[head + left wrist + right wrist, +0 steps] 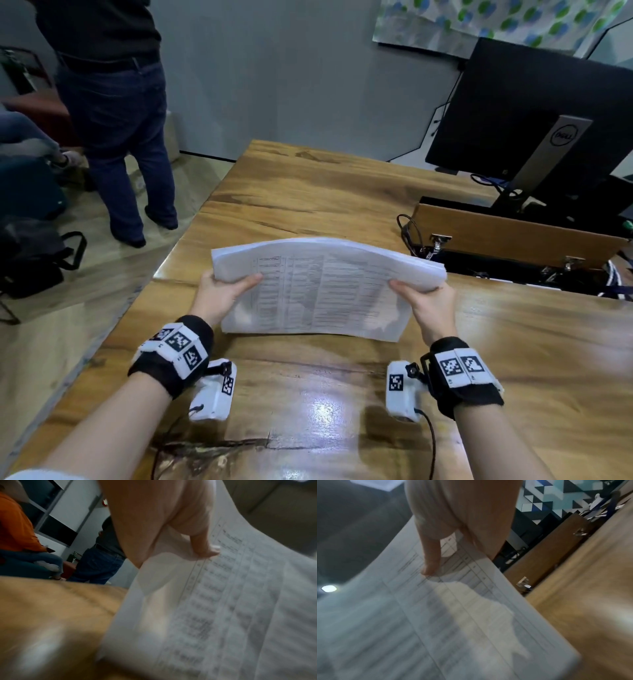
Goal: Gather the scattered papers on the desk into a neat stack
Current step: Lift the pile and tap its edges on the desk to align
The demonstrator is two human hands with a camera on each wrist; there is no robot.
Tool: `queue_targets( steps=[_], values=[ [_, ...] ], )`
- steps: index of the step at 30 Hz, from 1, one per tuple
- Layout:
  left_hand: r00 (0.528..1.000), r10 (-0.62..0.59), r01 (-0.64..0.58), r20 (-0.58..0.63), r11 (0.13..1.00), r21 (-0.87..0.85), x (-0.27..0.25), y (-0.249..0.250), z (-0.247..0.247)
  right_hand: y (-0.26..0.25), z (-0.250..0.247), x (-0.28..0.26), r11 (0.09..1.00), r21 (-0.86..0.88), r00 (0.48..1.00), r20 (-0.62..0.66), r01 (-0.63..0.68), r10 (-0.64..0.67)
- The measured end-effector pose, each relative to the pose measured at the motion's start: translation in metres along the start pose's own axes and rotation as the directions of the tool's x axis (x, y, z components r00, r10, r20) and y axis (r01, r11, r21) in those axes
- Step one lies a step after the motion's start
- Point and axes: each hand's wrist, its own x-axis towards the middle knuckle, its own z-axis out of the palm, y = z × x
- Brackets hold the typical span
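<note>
Now the left hand (pixel 219 294) and the right hand (pixel 430 301) are holding the papers (pixel 318 291) by the sides, thumbs on top, over the desk (pixel 308 192).

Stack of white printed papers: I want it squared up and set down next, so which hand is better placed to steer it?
Neither: left hand and right hand grip opposite edges of the stack of white printed papers alike.

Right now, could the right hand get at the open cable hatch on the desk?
Probably not yet: the right hand grips the paper stack along with the left hand. The cable hatch lies unobstructed just beyond it, so letting go would free it.
</note>
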Motion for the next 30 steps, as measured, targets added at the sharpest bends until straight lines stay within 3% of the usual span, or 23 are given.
queue_targets(
  steps=[4,10,15,20,25,30],
  values=[
    [0.998,-0.054,0.054,0.026,0.998,0.016,-0.005,-0.01,-0.005,0.011,0.0,-0.003,0.997,0.015,0.997,0.017,-0.079,0.079],
    [0.998,0.049,-0.05,0.041,0.999,0.017,-0.002,0.006,-0.01,-0.007,-0.002,0.003,0.999,0.031,0.998,0.053,-0.028,0.026],
    [0.991,-0.068,0.06,0.118,0.996,0.068,-0.009,-0.017,-0.015,0.021,-0.002,-0.016,0.985,0.015,0.984,0.055,-0.169,0.168],
    [0.99,-0.009,0.004,0.139,0.999,0.033,-0.006,-0.014,-0.014,0.013,-0.001,-0.01,0.991,0.038,0.99,0.047,-0.131,0.13],
    [0.985,-0.063,0.053,0.159,0.996,0.065,-0.001,-0.023,-0.014,0.023,0.0,-0.012,0.984,0.047,0.985,0.026,-0.174,0.173],
    [0.99,0.045,-0.058,0.133,0.994,0.097,0.001,-0.003,-0.008,0.005,-0.001,-0.003,0.987,-0.03,0.987,0.017,-0.159,0.16]
  ],
)
